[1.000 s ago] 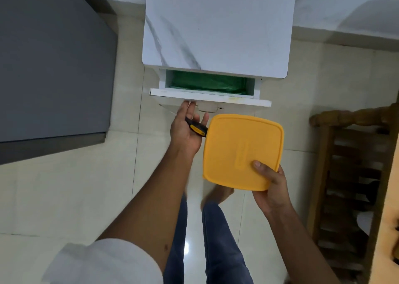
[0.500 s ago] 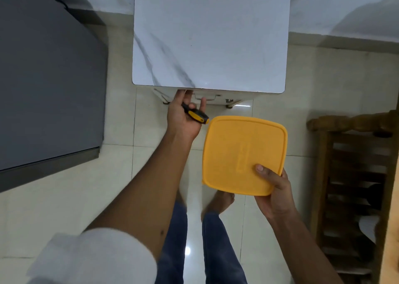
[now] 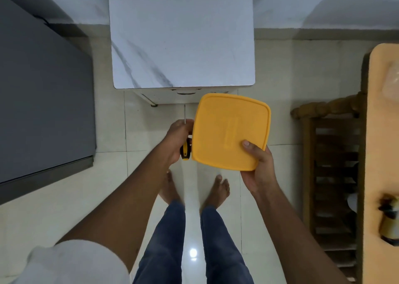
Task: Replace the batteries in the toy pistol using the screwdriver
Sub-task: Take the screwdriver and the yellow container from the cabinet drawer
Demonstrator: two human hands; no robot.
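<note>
My left hand [image 3: 178,137] grips a screwdriver [image 3: 185,150] with a yellow and black handle, its thin metal shaft pointing away from me toward the cabinet. My right hand [image 3: 258,167] holds a square yellow container [image 3: 231,130] by its near right corner, thumb on the lid. The container's left edge lies right beside the screwdriver handle. No toy pistol or batteries are in view.
A white marble-topped cabinet [image 3: 181,35] stands straight ahead with its drawer closed. A dark grey surface [image 3: 41,102] fills the left. A wooden chair [image 3: 330,175] and an orange table edge [image 3: 380,154] are on the right. My bare feet stand on the tiled floor [image 3: 64,197].
The cabinet drawer went from open to closed. My left hand pulled back from the drawer front toward me with the screwdriver, and the view now looks more steeply down.
</note>
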